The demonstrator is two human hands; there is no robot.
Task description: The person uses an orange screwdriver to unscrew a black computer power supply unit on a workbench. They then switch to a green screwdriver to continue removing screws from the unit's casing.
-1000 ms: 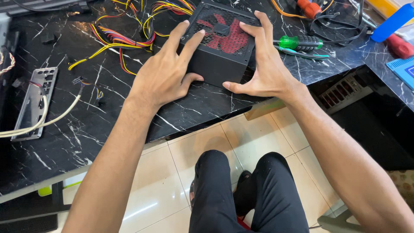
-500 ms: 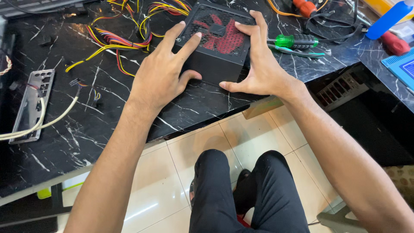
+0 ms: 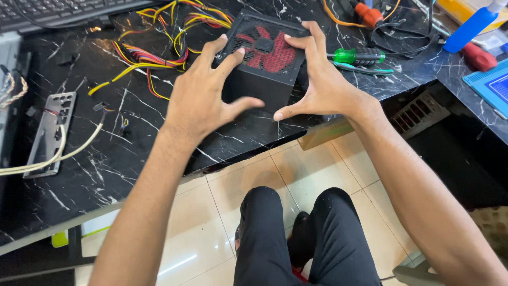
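Bright, even light from overhead. Glare on floor tiles [image 3: 211, 222] below bench [image 3: 106, 175] front edge. Soft shadows under hands. Sharp focus mid-frame, slight wide-angle stretch at edges; no motion blur.

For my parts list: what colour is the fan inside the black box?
The fan is red, seen in the head view.

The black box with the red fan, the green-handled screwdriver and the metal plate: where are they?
black box [image 3: 259, 87], head view, near side wall.
green-handled screwdriver [image 3: 355, 55], head view, handle.
metal plate [image 3: 52, 124], head view, middle.
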